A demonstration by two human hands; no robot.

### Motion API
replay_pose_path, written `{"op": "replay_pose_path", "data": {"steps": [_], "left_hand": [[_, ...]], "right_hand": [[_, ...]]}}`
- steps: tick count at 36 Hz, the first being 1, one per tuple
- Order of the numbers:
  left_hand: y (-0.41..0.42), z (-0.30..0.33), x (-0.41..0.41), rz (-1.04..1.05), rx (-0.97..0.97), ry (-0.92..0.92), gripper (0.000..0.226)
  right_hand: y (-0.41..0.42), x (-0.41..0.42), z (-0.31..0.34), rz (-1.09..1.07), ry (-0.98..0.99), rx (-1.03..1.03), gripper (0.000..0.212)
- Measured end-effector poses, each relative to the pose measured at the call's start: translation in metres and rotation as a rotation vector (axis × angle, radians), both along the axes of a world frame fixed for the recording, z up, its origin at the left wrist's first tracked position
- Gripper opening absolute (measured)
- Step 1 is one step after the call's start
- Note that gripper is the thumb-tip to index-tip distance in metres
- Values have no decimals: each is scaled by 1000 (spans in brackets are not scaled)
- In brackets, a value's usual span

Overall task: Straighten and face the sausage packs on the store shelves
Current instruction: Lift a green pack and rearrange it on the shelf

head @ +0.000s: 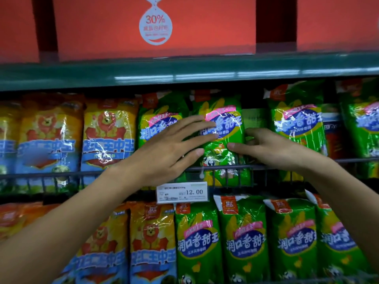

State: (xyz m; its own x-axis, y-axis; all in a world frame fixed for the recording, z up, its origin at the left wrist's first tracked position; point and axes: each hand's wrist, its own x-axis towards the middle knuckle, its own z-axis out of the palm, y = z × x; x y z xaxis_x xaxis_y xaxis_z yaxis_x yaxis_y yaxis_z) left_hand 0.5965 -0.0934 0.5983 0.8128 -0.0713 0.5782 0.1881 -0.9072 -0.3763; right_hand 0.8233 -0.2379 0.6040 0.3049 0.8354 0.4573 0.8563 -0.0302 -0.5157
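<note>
Two hands frame one green sausage pack (222, 138) that stands behind the wire front rail (61, 175) of the middle shelf, near the rail's midpoint and just above the price tag (182, 192). The left hand (164, 148) lies flat with its grip spread, straight fingers pressing the pack's front face; the right hand (272, 148) has its grip curled round the pack's right edge, thumb on the front. This pack leans a little and a gap shows to its right, where a turned dark-green pack (254, 119) sits further back, so that spot still wants facing. The orange lion packs (108, 136) toward the shelf's left end and the green packs on the lower shelf (244, 240) already stand upright, labels forward. Judging by that, most of the job looks done and only this stretch is left
</note>
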Motion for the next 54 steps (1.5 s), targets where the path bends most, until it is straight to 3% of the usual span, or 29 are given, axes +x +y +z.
{"op": "replay_pose_path", "data": {"steps": [11, 14, 17, 19, 22, 32, 39, 43, 46, 54], "left_hand": [[1, 8, 15, 129, -34, -30, 60], [1, 9, 18, 109, -53, -35, 61], [3, 4, 18, 108, -54, -25, 62], [4, 1, 18, 105, -42, -26, 62], [6, -1, 17, 102, -31, -40, 62], [12, 12, 24, 73, -92, -23, 68], [-4, 3, 29, 49, -203, -92, 81], [-29, -4, 35, -57, -71, -104, 69], [-50, -7, 48, -89, -95, -76, 64], [-78, -9, 107, -17, -86, -39, 65]], "right_hand": [[-6, -7, -2, -41, 8, -25, 103], [-12, -12, -12, -101, -119, 315, 90], [-11, -22, -22, -136, -444, 583, 64], [-3, -26, -25, -128, -538, 495, 62], [9, -27, -24, -139, -479, 299, 72], [18, -36, -11, -329, -476, 244, 83], [-34, -20, -29, -312, -423, 452, 57], [-72, 22, -36, -373, -372, 504, 44], [-90, 60, -34, -422, -259, 526, 32], [-94, 120, -29, -365, -272, 204, 75]]}}
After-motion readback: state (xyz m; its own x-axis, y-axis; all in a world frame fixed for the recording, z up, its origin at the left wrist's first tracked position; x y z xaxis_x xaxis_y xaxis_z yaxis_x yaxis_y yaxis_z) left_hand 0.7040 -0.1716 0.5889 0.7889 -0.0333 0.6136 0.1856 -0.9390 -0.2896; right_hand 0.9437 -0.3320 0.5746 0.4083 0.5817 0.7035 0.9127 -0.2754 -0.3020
